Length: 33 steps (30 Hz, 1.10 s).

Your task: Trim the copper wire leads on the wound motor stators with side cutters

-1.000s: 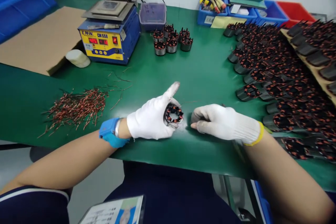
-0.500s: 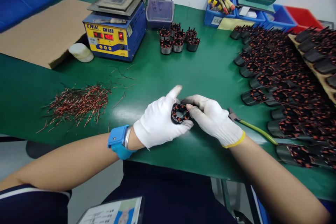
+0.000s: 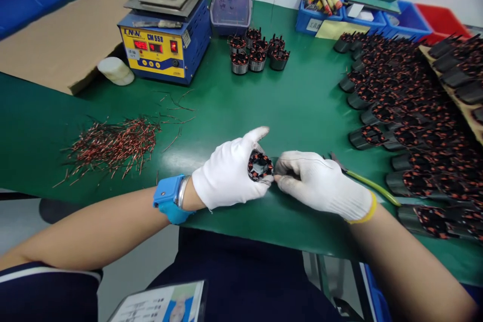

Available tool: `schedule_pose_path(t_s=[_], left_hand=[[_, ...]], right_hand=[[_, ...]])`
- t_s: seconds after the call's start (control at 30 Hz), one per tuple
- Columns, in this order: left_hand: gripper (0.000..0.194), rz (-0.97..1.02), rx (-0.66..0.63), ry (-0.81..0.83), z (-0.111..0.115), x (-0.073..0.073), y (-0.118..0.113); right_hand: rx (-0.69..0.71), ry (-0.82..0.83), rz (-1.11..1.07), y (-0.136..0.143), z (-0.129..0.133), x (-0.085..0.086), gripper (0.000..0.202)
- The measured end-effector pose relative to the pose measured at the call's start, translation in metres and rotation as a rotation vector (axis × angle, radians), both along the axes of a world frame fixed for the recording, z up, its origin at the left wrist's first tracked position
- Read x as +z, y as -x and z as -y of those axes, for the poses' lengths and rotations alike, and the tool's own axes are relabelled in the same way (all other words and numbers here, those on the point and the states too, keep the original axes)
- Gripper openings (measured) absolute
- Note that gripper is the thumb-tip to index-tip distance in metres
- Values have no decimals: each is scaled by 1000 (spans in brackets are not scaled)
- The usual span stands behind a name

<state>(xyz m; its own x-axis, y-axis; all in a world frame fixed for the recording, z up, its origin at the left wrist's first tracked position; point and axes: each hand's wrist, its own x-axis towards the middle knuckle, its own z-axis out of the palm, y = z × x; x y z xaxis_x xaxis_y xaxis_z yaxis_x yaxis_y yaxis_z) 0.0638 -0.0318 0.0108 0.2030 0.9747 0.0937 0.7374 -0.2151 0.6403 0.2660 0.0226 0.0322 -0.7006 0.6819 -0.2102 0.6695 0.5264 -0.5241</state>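
My left hand, in a white glove, is wrapped round a black ring-shaped coil part with copper windings, its open face turned up. Just right of that part, my right hand, also gloved, has its thumb and forefinger pinched together. A thin dark wire runs over the right hand's fingers; the pinch seems to be on its end at the part's edge. Green-handled cutters lie on the table beyond the right hand.
A heap of copper wire bits lies at left. Behind it stands a blue-yellow CM558 unit. Several coil parts stand at back centre, and many more fill the right. Blue bins line the back.
My right hand has moved right, away from the middle of the coil part, and a thin wire now shows across it. My left hand still holds the part, shifted only slightly.
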Motion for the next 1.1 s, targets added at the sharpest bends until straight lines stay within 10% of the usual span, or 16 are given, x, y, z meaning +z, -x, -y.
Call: schedule_pose_path(t_s=[0.2, 0.37, 0.7, 0.93, 1.1], left_hand=[[88, 19, -24, -59, 4, -6, 0], [90, -65, -66, -162, 9, -8, -2], [100, -64, -401, 151, 0, 11, 28], [101, 74, 165, 76, 2, 8, 6], [87, 64, 89, 131, 3, 11, 3]], right_hand=[[-185, 69, -123, 1, -3, -2, 49], [-192, -152, -323, 15, 7, -6, 24], [-93, -374, 134, 12, -10, -11, 30], [-74, -398, 185, 15, -8, -17, 31], [-127, -515, 260, 14, -14, -13, 33]])
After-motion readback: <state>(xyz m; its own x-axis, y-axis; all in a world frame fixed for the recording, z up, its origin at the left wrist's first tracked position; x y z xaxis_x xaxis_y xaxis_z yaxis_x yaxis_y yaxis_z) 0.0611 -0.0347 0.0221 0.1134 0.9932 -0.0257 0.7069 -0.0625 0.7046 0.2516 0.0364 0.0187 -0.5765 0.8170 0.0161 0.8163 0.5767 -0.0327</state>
